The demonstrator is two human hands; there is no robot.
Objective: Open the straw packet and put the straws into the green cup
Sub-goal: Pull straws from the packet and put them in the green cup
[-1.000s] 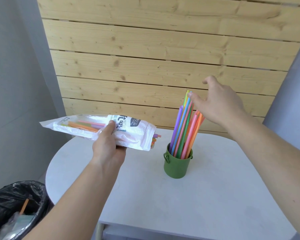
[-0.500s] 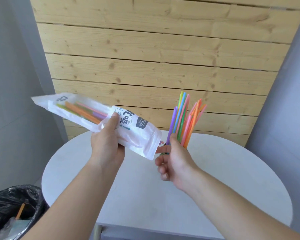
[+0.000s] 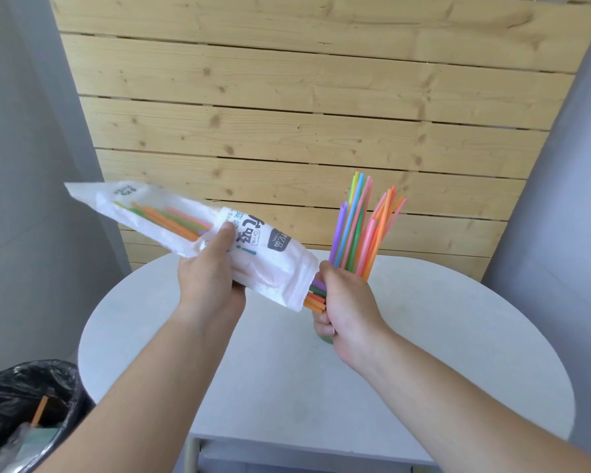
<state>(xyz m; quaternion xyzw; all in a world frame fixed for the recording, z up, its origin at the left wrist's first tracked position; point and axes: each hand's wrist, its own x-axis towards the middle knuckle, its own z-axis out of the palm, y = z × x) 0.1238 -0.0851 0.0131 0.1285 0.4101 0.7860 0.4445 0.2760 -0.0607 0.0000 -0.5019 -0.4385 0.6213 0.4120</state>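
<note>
My left hand (image 3: pixel 209 283) grips the white straw packet (image 3: pixel 171 227) around its middle and holds it tilted above the table, open end down to the right. Several coloured straw ends (image 3: pixel 316 297) stick out of that opening. My right hand (image 3: pixel 347 308) is closed around those ends right at the packet's mouth. Behind my right hand several straws (image 3: pixel 362 230) stand upright, fanned out. The green cup (image 3: pixel 325 339) that holds them is almost fully hidden by my right hand; only a sliver shows under my fingers.
A round white table (image 3: pixel 423 336) stands against a wooden slat wall (image 3: pixel 304 114). At the lower left, beside the table, is a bin lined with a black bag (image 3: pixel 24 404) holding scraps and an orange straw.
My right hand came down from the tops of the straws in the cup to the packet's mouth and closed on the protruding straw ends. The packet has tilted, its sealed end higher.
</note>
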